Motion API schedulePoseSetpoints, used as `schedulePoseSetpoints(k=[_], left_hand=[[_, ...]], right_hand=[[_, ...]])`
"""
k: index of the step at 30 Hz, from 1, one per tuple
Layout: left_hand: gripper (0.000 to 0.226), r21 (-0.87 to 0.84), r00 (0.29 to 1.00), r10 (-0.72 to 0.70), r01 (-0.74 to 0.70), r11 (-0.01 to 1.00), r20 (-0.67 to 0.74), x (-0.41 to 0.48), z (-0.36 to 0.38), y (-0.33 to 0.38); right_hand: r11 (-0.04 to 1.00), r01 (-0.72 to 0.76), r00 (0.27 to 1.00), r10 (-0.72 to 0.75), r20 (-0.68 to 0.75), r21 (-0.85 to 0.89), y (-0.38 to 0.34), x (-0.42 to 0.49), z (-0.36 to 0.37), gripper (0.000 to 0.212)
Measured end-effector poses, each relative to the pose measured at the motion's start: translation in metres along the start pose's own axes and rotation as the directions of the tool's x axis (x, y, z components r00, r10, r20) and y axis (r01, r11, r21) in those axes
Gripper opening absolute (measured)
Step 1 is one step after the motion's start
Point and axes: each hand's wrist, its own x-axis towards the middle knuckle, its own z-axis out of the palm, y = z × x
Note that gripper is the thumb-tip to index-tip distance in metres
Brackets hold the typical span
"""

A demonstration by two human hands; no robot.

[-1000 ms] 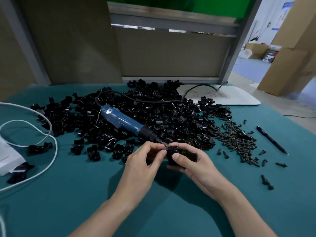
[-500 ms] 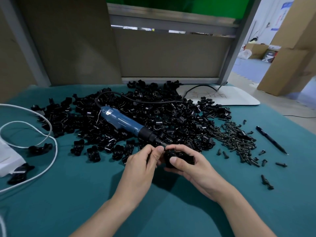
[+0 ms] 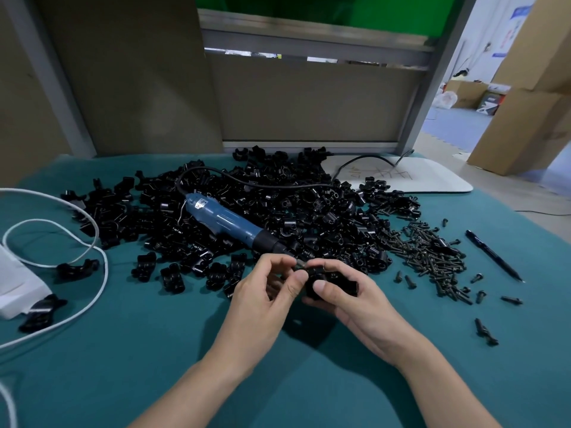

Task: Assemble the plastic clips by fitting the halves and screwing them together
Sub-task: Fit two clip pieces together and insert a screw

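A teal-covered table (image 3: 123, 381) fills the lower frame. A wide heap of black clip halves (image 3: 309, 211) spreads across its centre. A smaller pile of dark screws (image 3: 432, 257) touches the heap's right edge, with a few strays further right. A pen (image 3: 492, 256) lies right of the screws. A white board (image 3: 438, 180) sits at upper right. A looping white cable (image 3: 102, 273) and a white pack (image 3: 15, 282) lie at left.

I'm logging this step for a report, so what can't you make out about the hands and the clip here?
Head view:
- The clip is mostly covered by the right hand; whether its halves are seated is unclear.
- The small piece the left hand pinches is too small and blurred to name.
- The screwdriver tip is hidden behind the left hand.
- The white object is cut off by the left edge.
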Motion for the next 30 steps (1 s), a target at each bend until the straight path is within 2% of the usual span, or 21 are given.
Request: schedulePoseSetpoints(k=[5,9,13,17,20,24,27,30], left_hand=[[0.026,0.122,0.999,0.013,-0.017,0.992,0.034,-0.0009,-0.0002,-0.0022],[0.004,0.086,0.999,0.0,-0.004,0.996,0.038,0.0007,0.0009,-0.0043],[0.011,0.057,0.999,-0.01,0.007,0.998,0.047,-0.0004,0.001,-0.0029],[0.02,0.138,0.998,0.027,-0.036,0.99,0.063,-0.0009,0.0001,-0.0032],[0.006,0.134,0.998,0.017,-0.026,0.991,0.065,0.0008,0.0009,-0.0056],[0.017,0.106,0.999,0.001,-0.007,0.994,0.05,-0.0007,0.0007,-0.0054],[0.02,0.159,0.998,0.027,-0.036,0.987,0.063,-0.0005,0.0003,-0.0052],[0.009,0.123,0.999,0.021,-0.027,0.992,0.049,0.0008,0.0009,-0.0051]], right_hand=[[1.0,0.015,1.0,-0.015,0.009,-0.027,0.0011,0.0003,-0.001,0.047],[0.999,0.008,1.0,-0.008,0.01,-0.033,0.0021,0.0007,-0.0023,0.046],[0.999,0.019,1.0,-0.018,0.011,-0.027,0.0032,0.0014,-0.0026,0.047],[0.999,0.005,1.0,-0.005,0.009,-0.038,0.0029,0.0012,-0.0028,0.048],[1.0,0.0,1.0,0.001,0.008,-0.024,0.0024,0.0011,-0.0031,0.049],[0.999,-0.008,1.0,0.008,0.007,-0.046,0.0028,0.0015,-0.0027,0.049],[0.999,-0.005,1.0,0.005,0.001,-0.052,0.003,0.0012,-0.0036,0.049],[0.999,-0.005,1.0,0.005,-0.006,-0.053,0.0037,0.0011,-0.0047,0.04]])
